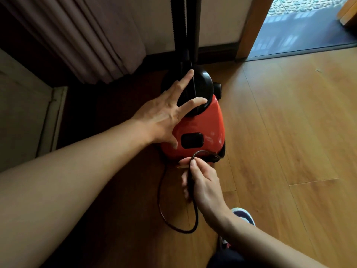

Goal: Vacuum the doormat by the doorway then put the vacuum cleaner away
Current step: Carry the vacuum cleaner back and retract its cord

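A red and black canister vacuum cleaner [204, 124] stands on the wooden floor near the wall, its black hose and tube [185, 35] rising upright out of view. My left hand [166, 115] rests on its left side with straight, spread fingers touching the black dome. My right hand [201, 180] pinches the black power cord [164, 215] at the vacuum's rear end; the cord loops over the floor below my hand. A dark doormat [301, 37] lies in the open doorway at the upper right.
Pleated curtains [87, 41] hang at the upper left above a dark skirting. A pale cabinet or door panel [21, 117] stands at the left. The wooden door frame [251, 28] borders the doorway. My shoe [245, 215] shows below my right arm.
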Demonstrator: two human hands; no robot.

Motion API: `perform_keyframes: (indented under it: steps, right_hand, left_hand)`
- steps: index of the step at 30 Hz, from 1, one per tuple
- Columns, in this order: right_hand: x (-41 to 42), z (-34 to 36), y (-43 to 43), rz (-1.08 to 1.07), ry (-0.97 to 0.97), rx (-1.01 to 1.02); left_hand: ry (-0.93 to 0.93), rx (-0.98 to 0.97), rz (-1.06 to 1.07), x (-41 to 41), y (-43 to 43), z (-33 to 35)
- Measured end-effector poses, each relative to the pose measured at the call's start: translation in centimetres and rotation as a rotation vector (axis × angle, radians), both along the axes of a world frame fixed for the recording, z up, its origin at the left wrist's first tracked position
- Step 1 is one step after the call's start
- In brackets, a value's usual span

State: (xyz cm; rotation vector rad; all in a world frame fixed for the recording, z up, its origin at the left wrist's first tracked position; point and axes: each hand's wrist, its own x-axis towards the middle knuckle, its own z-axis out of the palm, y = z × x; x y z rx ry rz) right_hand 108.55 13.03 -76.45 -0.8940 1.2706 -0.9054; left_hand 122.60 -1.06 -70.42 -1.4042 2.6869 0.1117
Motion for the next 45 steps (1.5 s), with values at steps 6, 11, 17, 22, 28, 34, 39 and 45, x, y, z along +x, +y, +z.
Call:
perform_keyframes:
  steps: [6, 11, 17, 22, 28, 34, 39, 45]
  right_hand:
    - [3.7, -3.2, -0.2, 0.143, 0.117, 0.075]
    - [5.0, -5.9, -0.2, 0.108, -0.027, 0.243]
    - [2.8, -9.7, -0.8, 0.149, 0.030, 0.316]
    - [-0.9, -11.3, -1.6, 0.163, 0.262, 0.276]
    - [-5.2, -11.8, -3.1, 0.122, 0.504, 0.199]
    - [-7.9, -12.0, -3.8, 0.070, 0.618, 0.218]
    - [-11.6, -9.3, -3.3, -0.162, 0.196, 0.288]
    - [-13.0, -3.9, -2.7, -0.197, -0.333, 0.314]
  left_hand:
    - [0.023, 0.011, -0.002, 0.1, 0.0, -0.1]
    - [0.024, 0.027, 0.004, 0.1, 0.1, 0.1]
    - [0.009, 0.045, 0.006, -0.1, 0.1, 0.3]
    - [0.023, 0.044, -0.001, -0.1, 0.0, 0.2]
    - [0.011, 0.030, 0.003, -0.1, 0.1, 0.2]
    - [-0.001, 0.021, 0.006, -0.2, 0.2, 0.4]
    - [0.011, 0.017, 0.002, -0.1, 0.1, 0.4]
    - [-0.005, 0.019, 0.002, -0.2, 0.2, 0.4]
